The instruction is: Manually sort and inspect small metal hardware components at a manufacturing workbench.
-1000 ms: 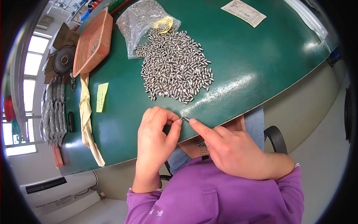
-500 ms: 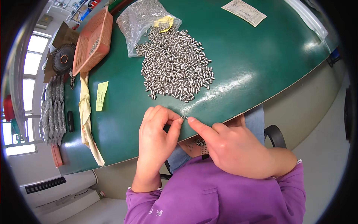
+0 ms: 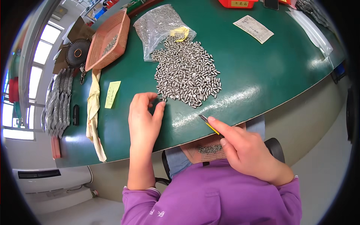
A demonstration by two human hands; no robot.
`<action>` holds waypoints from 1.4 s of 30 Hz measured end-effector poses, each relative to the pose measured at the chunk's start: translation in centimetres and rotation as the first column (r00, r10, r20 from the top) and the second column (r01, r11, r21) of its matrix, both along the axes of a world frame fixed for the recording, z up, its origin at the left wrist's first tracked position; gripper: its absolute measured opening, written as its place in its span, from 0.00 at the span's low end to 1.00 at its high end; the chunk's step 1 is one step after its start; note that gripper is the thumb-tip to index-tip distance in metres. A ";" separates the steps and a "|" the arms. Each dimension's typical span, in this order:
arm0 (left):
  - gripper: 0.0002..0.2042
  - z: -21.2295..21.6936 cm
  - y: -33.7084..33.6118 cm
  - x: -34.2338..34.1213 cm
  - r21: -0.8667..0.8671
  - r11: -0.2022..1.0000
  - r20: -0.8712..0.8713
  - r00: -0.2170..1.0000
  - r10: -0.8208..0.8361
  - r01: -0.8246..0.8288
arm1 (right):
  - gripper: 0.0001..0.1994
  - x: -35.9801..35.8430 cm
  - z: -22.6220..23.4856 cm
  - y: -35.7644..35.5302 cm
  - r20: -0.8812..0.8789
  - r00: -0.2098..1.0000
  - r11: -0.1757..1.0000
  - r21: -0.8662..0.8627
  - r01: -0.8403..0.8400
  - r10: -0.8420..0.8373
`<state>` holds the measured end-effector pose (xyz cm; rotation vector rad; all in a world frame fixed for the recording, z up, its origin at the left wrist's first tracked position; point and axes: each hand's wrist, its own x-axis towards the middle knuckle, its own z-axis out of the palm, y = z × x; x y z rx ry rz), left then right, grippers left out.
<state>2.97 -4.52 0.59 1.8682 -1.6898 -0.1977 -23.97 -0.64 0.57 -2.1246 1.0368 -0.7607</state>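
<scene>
A loose pile of small, shiny metal pins with narrowed tips [image 3: 189, 73] covers the middle of the green table. My left hand [image 3: 144, 118] is at the near left edge of this pile. Its thumb and forefinger are parted around a few stray pins [image 3: 162, 99]; no firm grip on one shows. In my right hand [image 3: 243, 148] is a slim yellow and black utility knife [image 3: 212, 126], its blade end pointing up and left over the table. My forefinger lies along the knife. Below the table edge, a pink perforated basket [image 3: 193, 154] on my lap holds more pins.
Behind the pile lies a clear plastic bag [image 3: 159, 28] of pins. To the left are a pink basket [image 3: 123, 41], a cream cloth strip [image 3: 93, 112], a yellow note [image 3: 113, 94] and stacked filled bags [image 3: 58, 103]. A paper slip [image 3: 254, 29] and red bin [image 3: 236, 3] lie far right.
My left hand has moved from the table's front edge up to the pile, its pinch opened. My right hand has drawn back, and the knife now shows. The view has shifted slightly.
</scene>
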 end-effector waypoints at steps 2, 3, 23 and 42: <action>0.09 0.1 -0.6 -0.2 0.078 0.997 -0.052 0.999 -0.010 0.014 | 0.30 0.2 -0.5 0.1 0.031 0.999 1.000 -0.029 -0.008 0.009; 0.08 0.0 -0.7 -0.1 0.065 0.997 -0.028 0.999 -0.042 0.044 | 0.30 0.2 -0.5 0.1 0.031 0.999 0.999 -0.032 -0.011 0.012; 0.05 0.8 -0.8 0.9 0.046 0.943 0.131 0.933 -0.334 0.331 | 0.29 -1.4 -0.3 0.6 0.066 0.998 1.000 -0.020 0.005 -0.004; 0.09 1.1 -2.3 2.4 0.115 0.981 -0.077 0.986 -0.149 0.157 | 0.29 -1.3 -0.8 0.5 0.092 0.995 0.998 -0.044 -0.040 0.044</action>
